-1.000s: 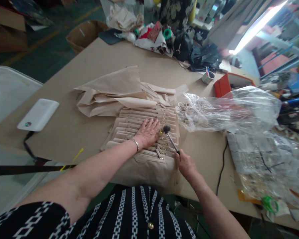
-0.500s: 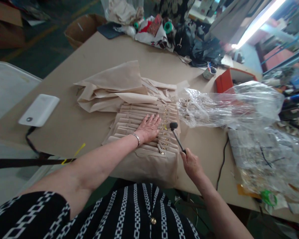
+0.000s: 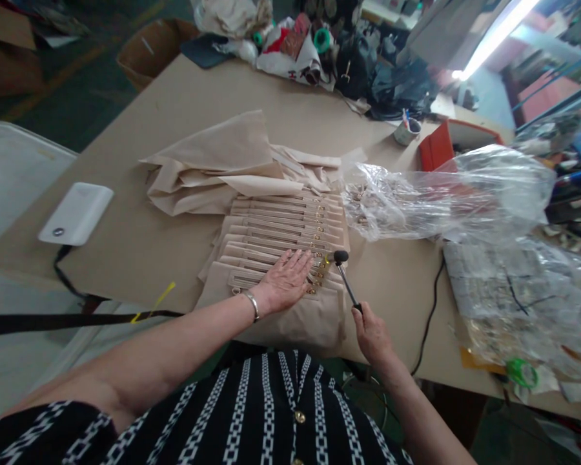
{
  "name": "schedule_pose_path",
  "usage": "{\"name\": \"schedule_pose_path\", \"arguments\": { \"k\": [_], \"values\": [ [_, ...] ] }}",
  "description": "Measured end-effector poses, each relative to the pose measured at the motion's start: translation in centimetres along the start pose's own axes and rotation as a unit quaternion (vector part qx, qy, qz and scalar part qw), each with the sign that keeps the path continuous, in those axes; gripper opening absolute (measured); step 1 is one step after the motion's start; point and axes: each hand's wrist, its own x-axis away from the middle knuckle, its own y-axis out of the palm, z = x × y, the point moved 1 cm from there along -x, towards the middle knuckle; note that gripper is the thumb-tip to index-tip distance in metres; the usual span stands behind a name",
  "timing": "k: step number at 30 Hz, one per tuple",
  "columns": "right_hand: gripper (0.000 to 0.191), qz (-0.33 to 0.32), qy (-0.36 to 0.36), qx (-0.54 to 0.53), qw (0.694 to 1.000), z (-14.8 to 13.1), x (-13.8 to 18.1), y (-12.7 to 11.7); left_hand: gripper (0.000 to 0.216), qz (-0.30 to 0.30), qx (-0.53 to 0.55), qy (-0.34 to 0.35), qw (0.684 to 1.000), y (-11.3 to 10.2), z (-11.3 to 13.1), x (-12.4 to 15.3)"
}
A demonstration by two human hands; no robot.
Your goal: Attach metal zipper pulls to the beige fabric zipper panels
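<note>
A fanned stack of beige leather pieces (image 3: 275, 232) with small gold fittings lies on the table near its front edge. My left hand (image 3: 285, 282) rests flat on the nearest pieces, fingers stretched out. My right hand (image 3: 372, 334) is closed round the handle of a small black-headed hammer (image 3: 345, 278). The hammer head hovers just right of my left fingertips, over the gold fittings.
Loose beige sheets (image 3: 213, 168) lie behind the stack. Crumpled clear plastic bags (image 3: 445, 200) cover the right side. A white device (image 3: 75, 213) with a black cable sits at left. A red box (image 3: 436, 145), a cup (image 3: 407, 132) and clutter line the far edge. A black cord (image 3: 428, 316) hangs at right.
My left hand slid nearer to me, onto the lower pieces of the stack. The hammer and my right hand moved a little right and nearer with it.
</note>
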Motion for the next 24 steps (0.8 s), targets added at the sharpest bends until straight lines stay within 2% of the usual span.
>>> {"name": "schedule_pose_path", "arguments": {
  "k": [4,10,15,20,24],
  "values": [
    [0.032,0.067,-0.048,-0.053,0.995,-0.6,-0.5,-1.1,0.060,0.003,-0.003,0.001,1.000,0.0,-0.1,-0.1],
    [0.025,-0.032,-0.022,0.032,0.999,-0.7,-2.1,-1.0,0.061,0.008,-0.001,-0.009,1.000,0.2,0.0,-0.3],
    [0.031,0.055,-0.056,-0.033,0.996,0.2,-0.1,-0.6,0.060,-0.002,0.004,-0.004,1.000,0.3,-0.2,-0.3],
    [0.028,-0.019,-0.029,0.027,0.999,1.1,0.4,0.6,0.060,0.010,0.003,-0.005,1.000,0.5,-0.2,-0.3],
    [0.030,0.011,-0.052,0.012,0.998,1.5,1.2,0.0,0.060,0.011,0.004,-0.003,1.000,0.6,-0.2,-0.2]
  ]
}}
